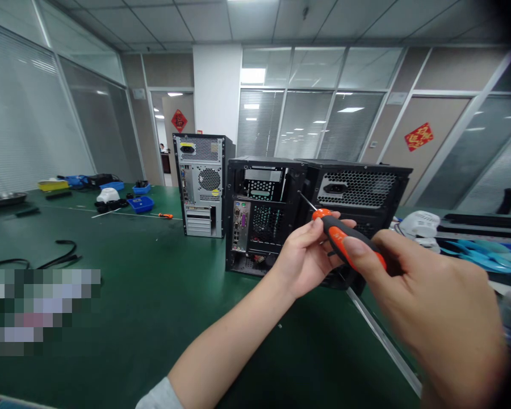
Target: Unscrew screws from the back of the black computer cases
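Green table (132, 307), silver tower (200, 187) beside black case (266, 218) — left grip (300, 255), right grip (430, 289) both clamped on screwdriver (338, 236)

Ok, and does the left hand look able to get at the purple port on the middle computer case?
Probably yes: the purple port faces the person, and nothing shows between it and the left hand, though that hand is occupied at the screwdriver.

My right hand (438, 301) covers part of the screwdriver (340, 233); what its tip (300, 193) touches is too small to tell. Behind it, my left hand (303, 253) is partly hidden. Below it, the frame's edge crops my left sleeve (159, 396).
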Motion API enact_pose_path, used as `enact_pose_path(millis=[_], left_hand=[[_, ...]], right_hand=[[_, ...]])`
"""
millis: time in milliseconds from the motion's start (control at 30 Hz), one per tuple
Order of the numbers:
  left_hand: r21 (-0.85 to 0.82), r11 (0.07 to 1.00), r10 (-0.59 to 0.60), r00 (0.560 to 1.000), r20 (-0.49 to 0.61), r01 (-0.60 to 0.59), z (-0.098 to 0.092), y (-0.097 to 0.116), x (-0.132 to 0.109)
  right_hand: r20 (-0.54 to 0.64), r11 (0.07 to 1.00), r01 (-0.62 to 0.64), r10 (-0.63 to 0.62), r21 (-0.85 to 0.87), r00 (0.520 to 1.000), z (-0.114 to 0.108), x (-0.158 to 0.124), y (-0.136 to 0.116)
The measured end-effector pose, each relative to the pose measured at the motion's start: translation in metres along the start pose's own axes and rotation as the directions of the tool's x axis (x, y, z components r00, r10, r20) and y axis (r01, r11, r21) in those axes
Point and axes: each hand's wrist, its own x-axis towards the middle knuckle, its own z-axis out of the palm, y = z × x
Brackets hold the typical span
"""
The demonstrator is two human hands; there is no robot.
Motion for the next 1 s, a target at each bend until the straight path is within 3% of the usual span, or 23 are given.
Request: enact_pose_path(millis=[133, 367, 800, 1000], left_hand=[[-0.003, 1.000, 0.020, 1.000, 0.008, -0.020, -0.002, -0.001, 0.001], [-0.049, 0.999, -0.025, 0.999, -0.033, 0.024, 0.002, -0.004, 0.000], [-0.069, 0.997, -0.037, 0.994, -0.107, 0.030, 0.009, -0.008, 0.002], [-0.085, 0.994, -0.076, 0.985, -0.155, 0.063, 0.015, -0.006, 0.001]], right_hand=[[-0.103, 0.993, 0.101, -0.095, 0.060, 0.990, -0.001, 0.000, 0.008], [-0.003, 0.929, 0.334, -0.338, 0.161, 0.941, -0.009, -0.005, 0.018], [0.075, 0.911, 0.402, -0.409, 0.087, 0.910, -0.010, -0.013, 0.028], [0.016, 0.906, 0.418, -0.420, 0.066, 0.907, -0.009, -0.013, 0.028]])
